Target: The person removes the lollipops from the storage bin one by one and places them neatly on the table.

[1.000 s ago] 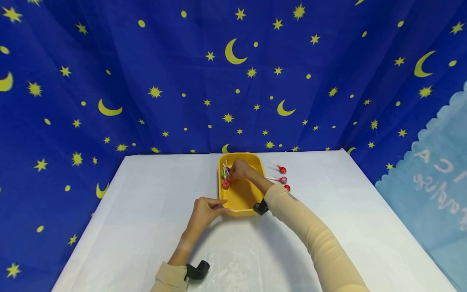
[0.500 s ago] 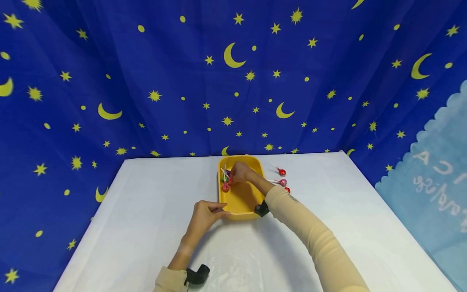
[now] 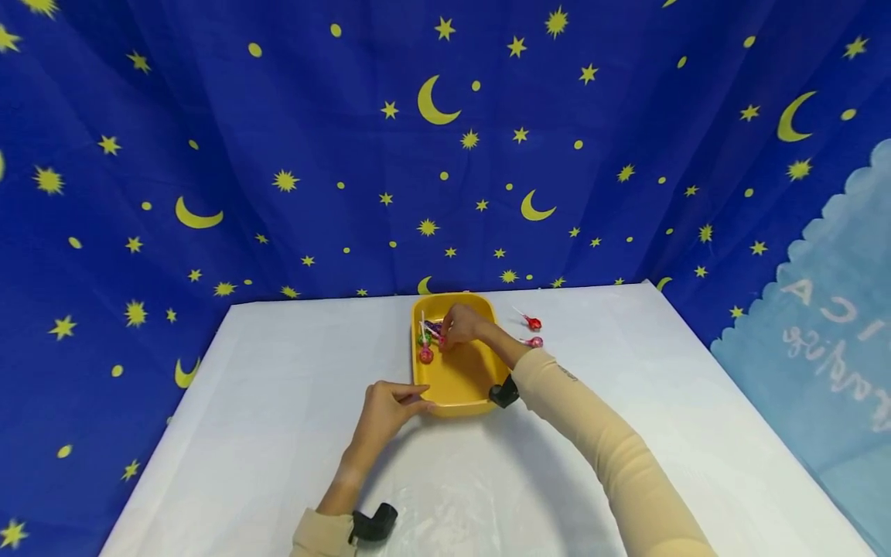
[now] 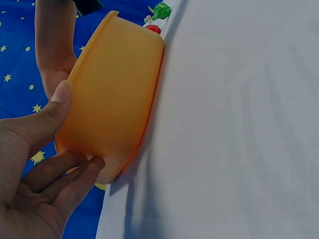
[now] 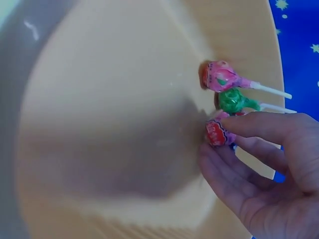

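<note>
A yellow plastic tray stands at the table's back middle. My left hand holds its near left corner between thumb and fingers; the left wrist view shows the fingertips against the outer wall. Inside the tray, my right hand pinches a pink-and-red wrapped lollipop by its head, near the left wall. Beside it lie a pink lollipop and a green lollipop, white sticks pointing to the wall. A purple wrapper shows behind them in the head view.
Right of the tray, a red lollipop and a pink lollipop lie on the white table. The left wrist view also shows a green lollipop outside the tray. A blue star-patterned cloth hangs behind the table.
The right hand stays low in the tray among the lollipops, moving little. The right sleeve has shifted and now hides a red lollipop on the table. The left hand keeps its hold.
</note>
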